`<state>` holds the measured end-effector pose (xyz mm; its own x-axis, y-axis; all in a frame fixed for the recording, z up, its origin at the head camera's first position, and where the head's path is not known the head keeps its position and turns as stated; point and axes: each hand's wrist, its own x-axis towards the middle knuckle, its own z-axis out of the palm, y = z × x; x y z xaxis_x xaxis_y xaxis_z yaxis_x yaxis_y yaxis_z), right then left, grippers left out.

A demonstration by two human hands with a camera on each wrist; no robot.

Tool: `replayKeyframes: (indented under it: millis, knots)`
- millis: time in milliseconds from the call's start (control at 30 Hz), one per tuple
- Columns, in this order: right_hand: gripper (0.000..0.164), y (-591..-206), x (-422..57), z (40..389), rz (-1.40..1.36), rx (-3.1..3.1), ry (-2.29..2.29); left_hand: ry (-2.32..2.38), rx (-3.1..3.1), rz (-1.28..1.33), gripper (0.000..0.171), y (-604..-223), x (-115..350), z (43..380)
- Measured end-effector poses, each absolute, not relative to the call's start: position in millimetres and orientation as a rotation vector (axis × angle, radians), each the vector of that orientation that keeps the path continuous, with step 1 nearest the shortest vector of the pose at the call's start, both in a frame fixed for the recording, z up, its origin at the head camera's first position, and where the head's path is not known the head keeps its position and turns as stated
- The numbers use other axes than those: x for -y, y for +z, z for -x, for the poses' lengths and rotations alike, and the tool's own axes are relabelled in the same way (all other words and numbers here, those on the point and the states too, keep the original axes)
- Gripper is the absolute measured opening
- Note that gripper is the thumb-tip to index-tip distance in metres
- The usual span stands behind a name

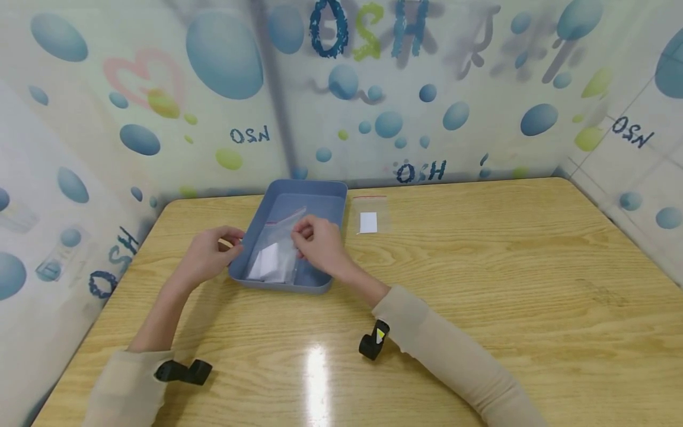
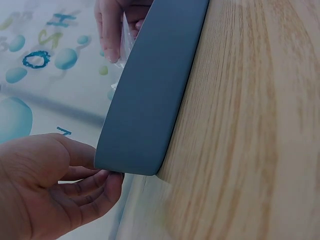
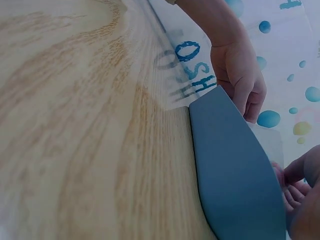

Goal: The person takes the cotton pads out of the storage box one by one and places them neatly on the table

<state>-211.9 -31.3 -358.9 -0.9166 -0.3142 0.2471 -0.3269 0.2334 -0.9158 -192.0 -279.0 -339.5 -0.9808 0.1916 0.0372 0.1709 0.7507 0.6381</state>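
A blue-grey plastic tray [image 1: 285, 287] sits on the table, with clear zip bags [image 1: 265, 261] holding white pieces piled in its near left part. My right hand [image 1: 320, 242] is over the tray and pinches the edge of a clear zip bag [image 1: 288, 228], whose red-striped top stands up at a slant. At the tray's left side, my left hand [image 1: 213, 252] holds the wall between thumb and fingers. The left wrist view shows those fingers [image 2: 97, 192] at the tray's end. From the right wrist, the tray wall [image 3: 235, 165] hides most of the bags.
Another clear zip bag [image 1: 385, 219] with a white card inside lies flat on the wooden table [image 1: 480, 267], just right of the tray. A wall covering [image 1: 341, 118] with blue and green drops rises behind the table's back edge.
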Motion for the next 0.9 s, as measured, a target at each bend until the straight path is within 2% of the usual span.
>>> replayKeyframes:
  millis: [900]
  knots:
    - [0.011,-346,-6,221,-0.700,2.258,1.923,1.038,-2.924,-0.303,0.032,-341,280,192]
